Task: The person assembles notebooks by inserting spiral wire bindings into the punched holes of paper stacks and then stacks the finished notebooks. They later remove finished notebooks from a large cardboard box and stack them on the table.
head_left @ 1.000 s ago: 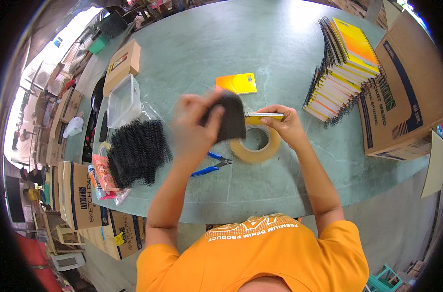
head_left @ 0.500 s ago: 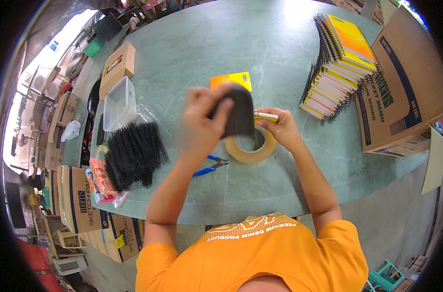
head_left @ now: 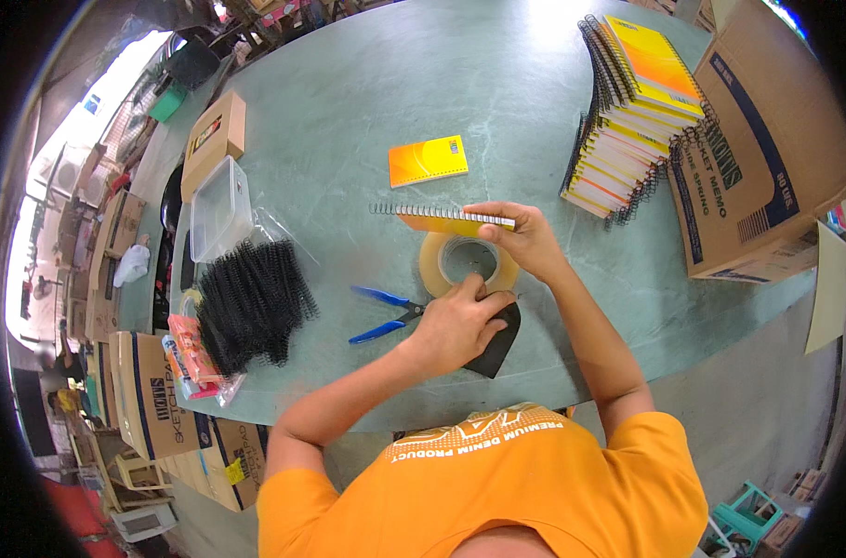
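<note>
My right hand (head_left: 523,240) pinches the end of a small yellow-orange notebook (head_left: 439,223), held edge-on above a roll of tape (head_left: 431,268). A black wire coil (head_left: 386,210) runs along the notebook's edge and sticks out past its left end. Just below the roll, my left hand (head_left: 456,327) is closed on a dark, flat piece with a rounded corner (head_left: 495,350), low over the table; its fingertips are partly hidden. Blue-handled cutting pliers (head_left: 386,314) lie beside that hand with their handles spread. Farther back lies another yellow-orange notebook (head_left: 428,161).
A heap of black coils (head_left: 256,298) lies at left, by a clear plastic box (head_left: 220,212) and colourful packets (head_left: 192,358). Stacked spiral notebooks (head_left: 627,130) stand at right against an open carton (head_left: 767,158). The green table (head_left: 349,112) curves around in front of me.
My left hand has brought the dark flat piece down and toward me, away from the notebook. The held notebook and its protruding coil now show fully in my right hand.
</note>
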{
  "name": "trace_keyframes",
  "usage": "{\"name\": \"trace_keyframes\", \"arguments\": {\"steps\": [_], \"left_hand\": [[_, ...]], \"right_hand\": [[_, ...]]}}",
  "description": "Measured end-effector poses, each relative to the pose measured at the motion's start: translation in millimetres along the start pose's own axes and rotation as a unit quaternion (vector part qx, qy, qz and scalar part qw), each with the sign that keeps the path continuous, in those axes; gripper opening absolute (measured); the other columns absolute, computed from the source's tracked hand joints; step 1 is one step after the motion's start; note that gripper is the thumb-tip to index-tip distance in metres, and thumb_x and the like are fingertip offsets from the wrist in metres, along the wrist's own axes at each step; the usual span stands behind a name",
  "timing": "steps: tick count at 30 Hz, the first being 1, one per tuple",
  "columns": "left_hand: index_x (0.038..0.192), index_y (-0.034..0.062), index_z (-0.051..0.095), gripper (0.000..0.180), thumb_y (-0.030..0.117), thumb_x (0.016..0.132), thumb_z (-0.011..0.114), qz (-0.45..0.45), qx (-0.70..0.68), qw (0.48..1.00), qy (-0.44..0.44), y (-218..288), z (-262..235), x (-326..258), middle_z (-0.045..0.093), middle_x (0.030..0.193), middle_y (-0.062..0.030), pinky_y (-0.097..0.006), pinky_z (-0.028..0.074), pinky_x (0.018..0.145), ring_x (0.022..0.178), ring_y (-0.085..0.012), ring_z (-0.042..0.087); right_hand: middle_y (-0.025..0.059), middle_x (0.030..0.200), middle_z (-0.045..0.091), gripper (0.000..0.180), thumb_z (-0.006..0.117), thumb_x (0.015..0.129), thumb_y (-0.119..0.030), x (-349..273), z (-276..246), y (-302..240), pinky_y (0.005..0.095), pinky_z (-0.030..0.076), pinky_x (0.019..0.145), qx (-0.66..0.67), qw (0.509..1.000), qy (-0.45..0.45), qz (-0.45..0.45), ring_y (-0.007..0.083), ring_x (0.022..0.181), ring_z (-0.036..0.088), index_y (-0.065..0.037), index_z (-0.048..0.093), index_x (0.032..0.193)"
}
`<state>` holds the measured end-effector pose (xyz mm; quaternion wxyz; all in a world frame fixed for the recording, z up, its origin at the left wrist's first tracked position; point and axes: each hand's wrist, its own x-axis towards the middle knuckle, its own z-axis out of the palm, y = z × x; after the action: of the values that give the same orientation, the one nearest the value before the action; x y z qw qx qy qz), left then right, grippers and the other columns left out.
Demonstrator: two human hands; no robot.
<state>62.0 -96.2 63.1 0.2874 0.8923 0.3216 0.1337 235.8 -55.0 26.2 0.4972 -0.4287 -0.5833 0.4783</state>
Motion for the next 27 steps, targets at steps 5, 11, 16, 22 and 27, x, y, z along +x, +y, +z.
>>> {"name": "trace_keyframes", "arguments": {"steps": [5, 11, 16, 22, 27], "left_hand": [[0.102, 0.0094, 0.062, 0.026, 0.020, 0.078, 0.066, 0.079, 0.083, 0.983, 0.141, -10, -9, 8, 0.057, 0.097, -0.0128, -0.040, 0.049, 0.062, 0.074, -0.0322, 0.059], [0.093, 0.0077, 0.063, 0.024, 0.023, 0.075, 0.068, 0.055, 0.241, 0.938, 0.245, -35, -48, 40, 0.061, 0.095, -0.0082, -0.037, 0.040, 0.077, 0.089, -0.0264, 0.056], [0.095, 0.0074, 0.061, 0.024, 0.023, 0.077, 0.065, 0.028, 0.180, 0.964, 0.193, -30, -45, 46, 0.062, 0.091, -0.0077, -0.038, 0.039, 0.075, 0.088, -0.0251, 0.056], [0.095, 0.0055, 0.061, 0.020, 0.016, 0.078, 0.062, 0.059, 0.103, 0.979, 0.165, -23, -47, 58, 0.061, 0.088, -0.0106, -0.041, 0.041, 0.076, 0.088, -0.0284, 0.056], [0.094, 0.0033, 0.061, 0.020, 0.013, 0.077, 0.062, 0.104, 0.077, 0.982, 0.140, -25, -30, 74, 0.061, 0.088, -0.0130, -0.040, 0.044, 0.076, 0.085, -0.0304, 0.056]], "right_hand": [[0.0091, 0.109, 0.063, 0.026, 0.060, 0.086, -0.013, -2, 2, 5, 0.0280, 0.044, 0.089, 0.166, 0.984, 0.005, -0.060, 0.0146, 0.100, 0.057, 0.000, 0.062, 0.109], [0.0125, 0.119, 0.057, 0.022, 0.053, 0.088, -0.005, -10, 0, -3, 0.0317, 0.041, 0.096, 0.124, 0.991, 0.001, -0.045, 0.0173, 0.109, 0.054, 0.002, 0.059, 0.108], [0.0119, 0.113, 0.060, 0.019, 0.054, 0.088, -0.004, -15, -1, 6, 0.0268, 0.044, 0.089, 0.113, 0.987, 0.066, -0.093, 0.0139, 0.103, 0.055, 0.001, 0.060, 0.105], [0.0058, 0.089, 0.066, 0.015, 0.059, 0.086, -0.007, -22, -7, 19, 0.0218, 0.047, 0.071, 0.024, 0.993, 0.111, 0.016, 0.0061, 0.081, 0.057, 0.001, 0.063, 0.098], [0.0041, 0.079, 0.067, 0.015, 0.062, 0.084, -0.010, -24, -4, 14, 0.0217, 0.047, 0.067, -0.031, 0.991, 0.132, 0.009, 0.0043, 0.075, 0.057, 0.001, 0.064, 0.094]]}}
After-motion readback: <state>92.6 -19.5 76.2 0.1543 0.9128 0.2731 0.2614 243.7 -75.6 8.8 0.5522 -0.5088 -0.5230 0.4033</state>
